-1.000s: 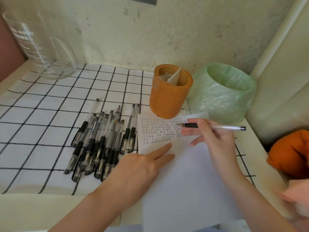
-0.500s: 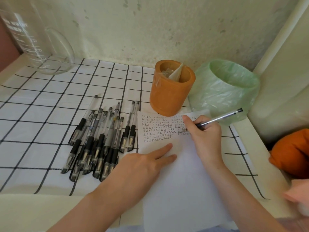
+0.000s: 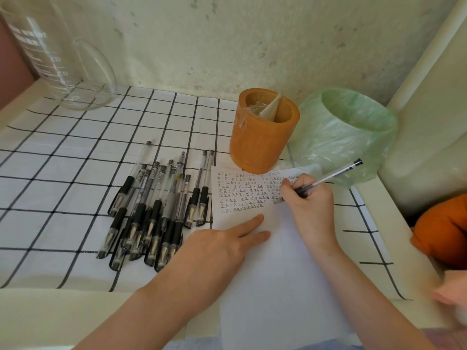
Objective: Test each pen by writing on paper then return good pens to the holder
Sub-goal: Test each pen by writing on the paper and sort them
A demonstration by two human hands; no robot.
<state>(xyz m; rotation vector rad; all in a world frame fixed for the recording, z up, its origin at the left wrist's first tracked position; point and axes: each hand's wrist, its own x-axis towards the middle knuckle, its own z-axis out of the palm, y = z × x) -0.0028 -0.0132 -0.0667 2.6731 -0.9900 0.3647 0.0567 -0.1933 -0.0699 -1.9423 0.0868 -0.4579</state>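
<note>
— Item one, grip?
— Right hand, fingers pinched shut on the pen at its black rubber sleeve near the tip; tip on the paper beside the rows of test marks. Left hand lies flat, fingers spread, clamped on nothing, pinning the sheet.
— Handling?
— Judged light, stiff, clear barrel likely slick; the rubber sleeve is the proper hold. Sheet thin and apt to slide, hence the pinning.
— Further stock?
— Loose pens bundled left of the sheet on the checked cloth. Orange holder at the paper's far edge, toward the tabletop's rear; green-lined bin just beside it.
</note>
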